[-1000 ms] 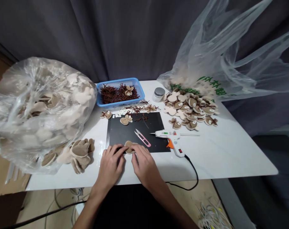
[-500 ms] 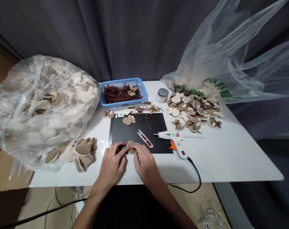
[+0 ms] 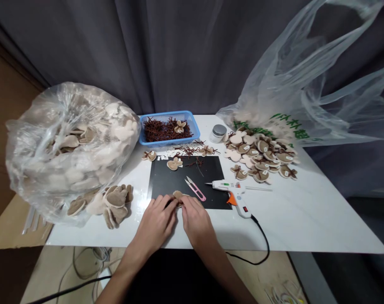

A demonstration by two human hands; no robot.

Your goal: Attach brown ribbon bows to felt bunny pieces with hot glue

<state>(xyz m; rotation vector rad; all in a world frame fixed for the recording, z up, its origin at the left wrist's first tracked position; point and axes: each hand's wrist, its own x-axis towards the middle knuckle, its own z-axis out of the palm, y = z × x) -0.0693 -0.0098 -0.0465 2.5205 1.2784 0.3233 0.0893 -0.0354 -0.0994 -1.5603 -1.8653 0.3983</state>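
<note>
Between both hands is a small beige felt piece (image 3: 178,194), at the front edge of the black mat (image 3: 166,179); the fingers cover much of it. My left hand (image 3: 158,218) is closed on its left side, thumb and fingertips together. From the right, my right hand (image 3: 196,219) grips the same piece with bent fingers. Pink thread snips (image 3: 196,189) lie on the mat just beyond my right hand. A white glue gun (image 3: 231,192) with an orange trigger rests farther right, its nozzle toward the snips. Behind the hands lies another beige felt piece (image 3: 172,164) beside white labels.
A blue basket (image 3: 169,142) of brown bows stands at the back, near a grey-lidded jar (image 3: 218,132). Finished-looking felt pieces (image 3: 258,156) pile up at right before a plastic bag (image 3: 274,93). A large bag (image 3: 74,160) and loose felt pieces (image 3: 114,202) occupy the left.
The view has shifted, so the tabletop things appear slightly lower and farther right. The fingers of both hands have bent inward more tightly around the felt piece.
</note>
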